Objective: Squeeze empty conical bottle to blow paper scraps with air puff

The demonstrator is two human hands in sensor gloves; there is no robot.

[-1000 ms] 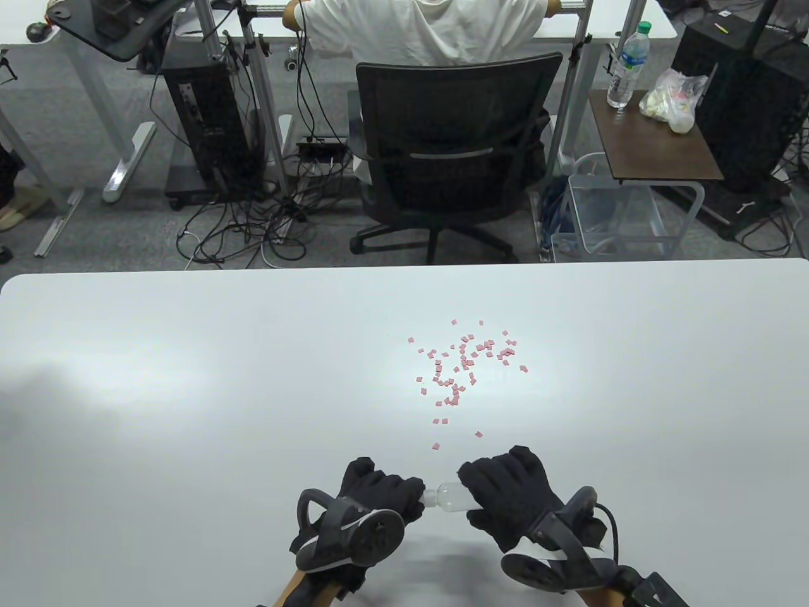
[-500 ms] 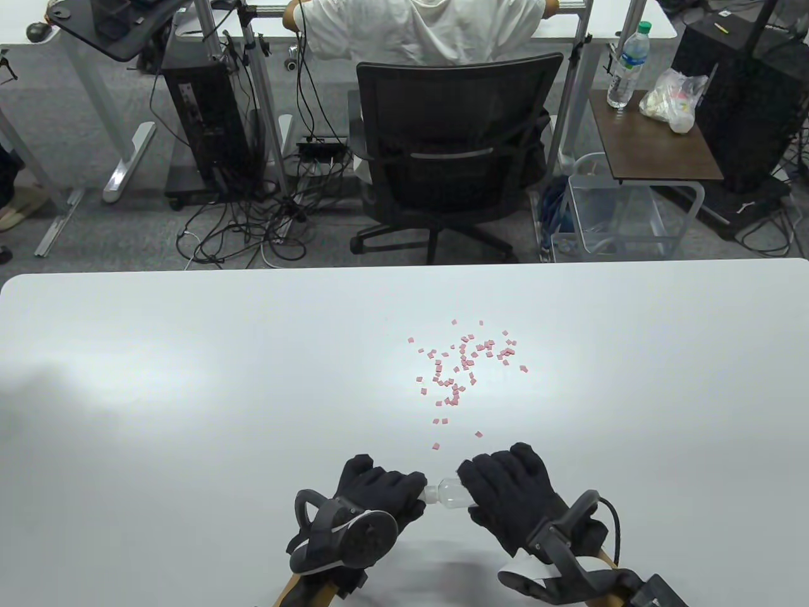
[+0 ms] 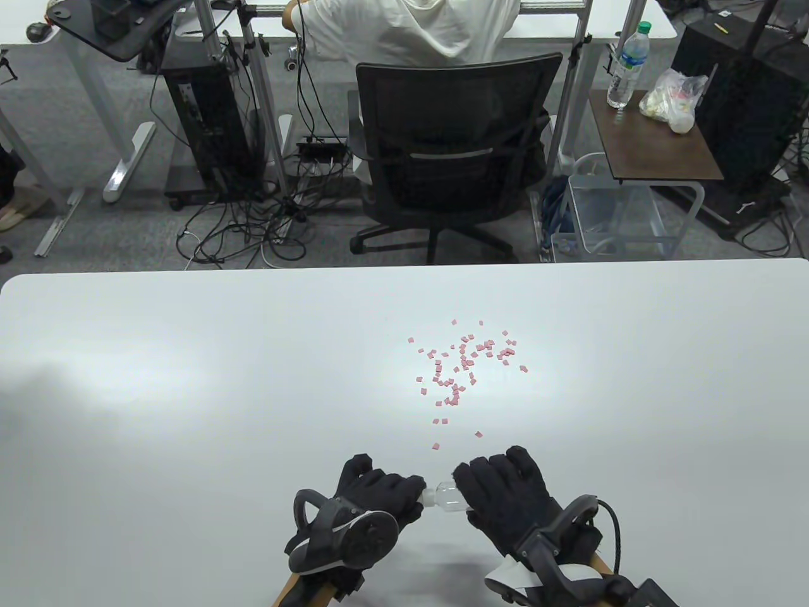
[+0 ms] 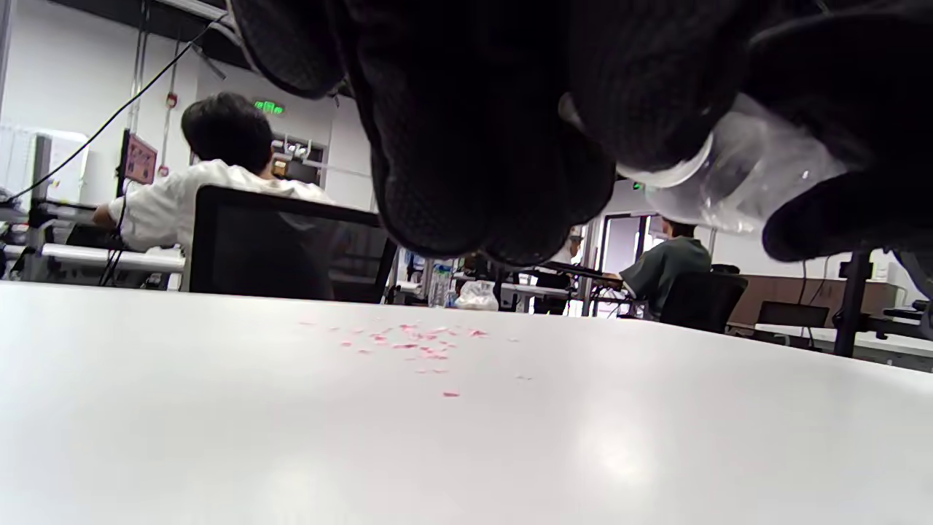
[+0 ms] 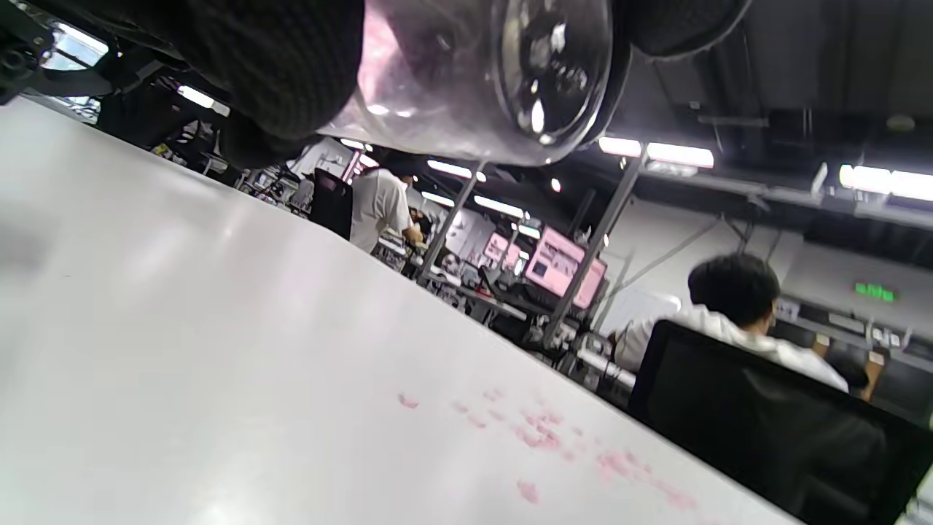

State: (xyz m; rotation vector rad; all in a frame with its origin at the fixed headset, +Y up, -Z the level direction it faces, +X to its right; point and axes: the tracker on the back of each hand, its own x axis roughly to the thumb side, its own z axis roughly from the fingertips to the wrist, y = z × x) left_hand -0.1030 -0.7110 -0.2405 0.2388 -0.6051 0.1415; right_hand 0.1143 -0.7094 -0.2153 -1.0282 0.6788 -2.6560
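Note:
A small clear plastic bottle (image 3: 446, 496) lies sideways above the table, held between both hands near the front edge. My left hand (image 3: 409, 492) grips its neck end, which hides the cap. My right hand (image 3: 473, 488) grips its body. In the left wrist view the bottle's shoulder (image 4: 736, 182) shows between the black gloved fingers (image 4: 466, 146). In the right wrist view its round base (image 5: 510, 73) faces the camera. Small pink paper scraps (image 3: 464, 363) lie scattered on the white table (image 3: 189, 379) beyond the hands; they also show in the left wrist view (image 4: 415, 343) and the right wrist view (image 5: 554, 430).
Two stray scraps (image 3: 436, 446) lie closest to the hands. Beyond the table's far edge stand a black office chair (image 3: 452, 152) with a seated person, desks, cables and a side table (image 3: 654, 136).
My right hand has shifted slightly left and its wrist has turned, taking the bottle a little left. My left hand stays on the neck end. The scraps have not moved.

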